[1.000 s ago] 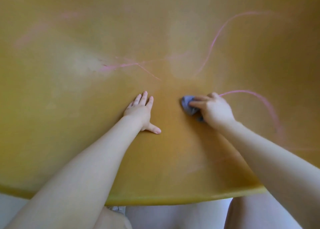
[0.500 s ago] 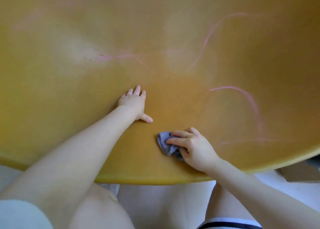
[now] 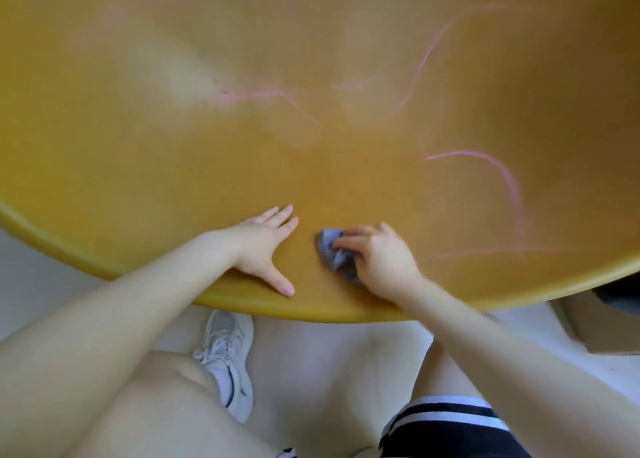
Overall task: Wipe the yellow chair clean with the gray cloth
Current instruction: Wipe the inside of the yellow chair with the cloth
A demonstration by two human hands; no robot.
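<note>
The yellow chair (image 3: 173, 152) fills the upper view as a wide curved seat surface with a rounded front rim. Pink chalk-like lines (image 3: 498, 170) run across its middle and right, and pale smears lie at the upper left. My right hand (image 3: 381, 260) presses a bunched gray cloth (image 3: 334, 249) onto the seat close to the front rim. My left hand (image 3: 266, 243) lies flat on the seat just left of the cloth, fingers spread, thumb near the rim.
Below the rim is a pale floor with my legs, a white sneaker (image 3: 228, 360) and black shorts with white stripes (image 3: 446, 430). A brown cardboard box (image 3: 595, 322) sits at the right under the chair's edge.
My right hand dragged the cloth from the seat's middle down toward the front rim, then slightly left and up. The view tilted down, showing more floor and legs. My left hand stayed flat.
</note>
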